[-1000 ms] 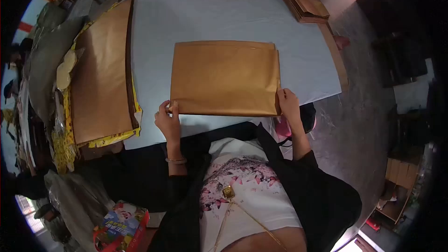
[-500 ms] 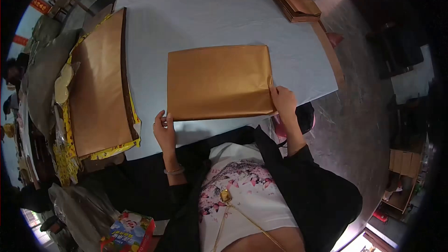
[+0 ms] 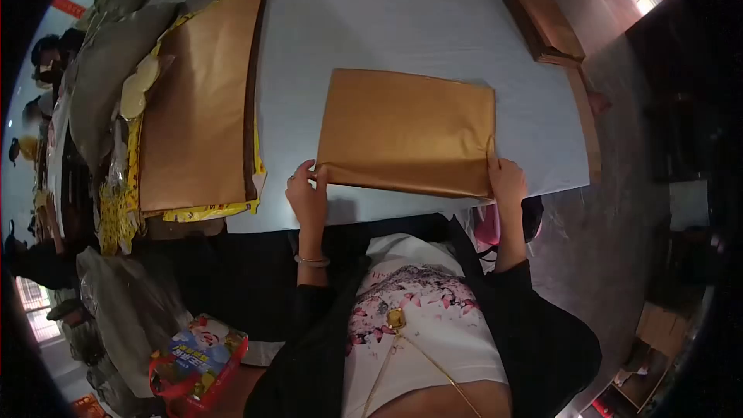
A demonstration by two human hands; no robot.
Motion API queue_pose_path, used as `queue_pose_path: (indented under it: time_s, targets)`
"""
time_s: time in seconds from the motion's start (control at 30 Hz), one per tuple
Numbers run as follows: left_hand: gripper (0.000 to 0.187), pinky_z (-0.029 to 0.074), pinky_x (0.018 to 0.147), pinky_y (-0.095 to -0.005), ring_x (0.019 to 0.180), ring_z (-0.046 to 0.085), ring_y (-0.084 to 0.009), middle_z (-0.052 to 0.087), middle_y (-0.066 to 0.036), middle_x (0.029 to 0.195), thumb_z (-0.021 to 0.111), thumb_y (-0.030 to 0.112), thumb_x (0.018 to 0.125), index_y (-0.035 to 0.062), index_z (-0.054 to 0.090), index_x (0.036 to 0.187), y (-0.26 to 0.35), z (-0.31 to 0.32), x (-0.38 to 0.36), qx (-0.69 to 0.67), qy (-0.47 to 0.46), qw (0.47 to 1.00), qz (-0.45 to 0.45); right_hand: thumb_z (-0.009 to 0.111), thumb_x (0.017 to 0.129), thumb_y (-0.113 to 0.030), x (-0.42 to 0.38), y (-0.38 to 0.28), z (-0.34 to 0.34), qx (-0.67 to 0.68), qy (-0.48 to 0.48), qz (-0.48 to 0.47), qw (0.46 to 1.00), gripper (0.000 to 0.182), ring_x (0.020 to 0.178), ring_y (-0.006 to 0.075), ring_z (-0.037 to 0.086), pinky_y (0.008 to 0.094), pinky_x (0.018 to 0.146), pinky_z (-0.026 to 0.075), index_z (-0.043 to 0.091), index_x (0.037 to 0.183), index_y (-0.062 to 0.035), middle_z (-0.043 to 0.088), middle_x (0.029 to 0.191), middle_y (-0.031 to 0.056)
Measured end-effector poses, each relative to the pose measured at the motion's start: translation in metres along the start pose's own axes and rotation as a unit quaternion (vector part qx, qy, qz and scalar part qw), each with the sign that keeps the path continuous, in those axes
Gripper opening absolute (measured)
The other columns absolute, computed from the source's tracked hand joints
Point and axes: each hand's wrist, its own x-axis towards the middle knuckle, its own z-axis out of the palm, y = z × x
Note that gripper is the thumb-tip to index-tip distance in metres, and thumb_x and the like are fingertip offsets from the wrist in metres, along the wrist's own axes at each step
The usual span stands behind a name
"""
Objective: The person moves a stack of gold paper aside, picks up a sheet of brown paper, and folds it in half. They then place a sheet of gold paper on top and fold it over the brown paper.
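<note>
A folded sheet of shiny golden-brown paper (image 3: 406, 131) is in front of me over the white-covered table (image 3: 364, 27). Its near edge is raised a little, with a shadow beneath the left side. My left hand (image 3: 308, 192) pinches the near left corner between thumb and fingers. At the near right corner, my right hand (image 3: 508, 179) grips the side edge, and the paper creases beside the thumb. A large stack of flat brown sheets (image 3: 203, 101) lies left of both hands, on yellow wrapping (image 3: 213, 211).
A smaller stack of folded brown paper (image 3: 546, 23) lies at the table's far right. A pale yellow object in clear plastic (image 3: 139, 89) sits at the big stack's left edge. A colourful box (image 3: 200, 360) stands low on the left. People (image 3: 48, 62) are at the far left.
My view has turned, so the table contents appear shifted right. My left fingers, which were loose at the paper's corner, have closed on it. My right hand keeps its grip.
</note>
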Motion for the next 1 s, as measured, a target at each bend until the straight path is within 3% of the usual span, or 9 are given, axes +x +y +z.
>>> queue_pose_path:
  time_s: [0.13, 0.43, 0.57, 0.63, 1.0]
  targets:
    - [0.024, 0.04, 0.066, -0.038, 0.073, 0.055, -0.024, 0.059, -0.003, 0.07, 0.065, 0.022, 0.082, 0.0065, 0.061, 0.1, 0.003, -0.001, 0.0, -0.013, -0.003, 1.0, -0.019, 0.043, 0.087, -0.053, 0.004, -0.004, -0.008, -0.005, -0.078, 0.04, 0.996, 0.054, 0.086, 0.0406, 0.06, 0.047, 0.075, 0.047, 0.068, 0.088, -0.0055, 0.063, 0.087, 0.0228]
    - [0.026, 0.039, 0.069, -0.0385, 0.077, 0.054, -0.0242, 0.058, -0.003, 0.072, 0.065, 0.02, 0.08, 0.0078, 0.06, 0.103, 0.005, -0.002, -0.001, 0.007, -0.022, 0.998, -0.052, 0.042, 0.088, -0.051, 0.003, -0.007, -0.011, -0.027, -0.065, 0.024, 0.997, 0.053, 0.082, 0.0413, 0.06, 0.0481, 0.071, 0.048, 0.068, 0.083, -0.005, 0.064, 0.085, 0.022]
    - [0.025, 0.04, 0.068, -0.0378, 0.075, 0.055, -0.024, 0.058, -0.003, 0.071, 0.065, 0.02, 0.081, 0.0077, 0.06, 0.102, 0.001, 0.001, -0.003, 0.007, 0.002, 1.0, -0.022, 0.042, 0.088, -0.051, 0.002, -0.007, -0.01, -0.021, -0.062, 0.028, 0.997, 0.053, 0.08, 0.0421, 0.06, 0.0486, 0.07, 0.048, 0.068, 0.082, -0.005, 0.064, 0.083, 0.0221]
    - [0.026, 0.04, 0.067, -0.0379, 0.074, 0.055, -0.024, 0.058, -0.002, 0.071, 0.065, 0.02, 0.081, 0.0076, 0.06, 0.102, -0.004, 0.003, -0.001, 0.027, -0.003, 1.0, -0.014, 0.042, 0.088, -0.051, -0.001, -0.004, -0.004, -0.031, -0.006, 0.015, 0.999, 0.053, 0.077, 0.0429, 0.06, 0.0487, 0.069, 0.049, 0.069, 0.081, -0.006, 0.064, 0.081, 0.0211]
    - [0.027, 0.041, 0.068, -0.0378, 0.075, 0.054, -0.0246, 0.058, -0.004, 0.071, 0.066, 0.021, 0.08, 0.0067, 0.06, 0.102, 0.001, 0.0, -0.001, 0.024, -0.016, 0.999, -0.029, 0.045, 0.087, -0.052, 0.002, -0.005, -0.002, -0.034, -0.016, 0.014, 0.999, 0.053, 0.076, 0.0401, 0.062, 0.0465, 0.07, 0.05, 0.069, 0.079, -0.0056, 0.064, 0.079, 0.0208]
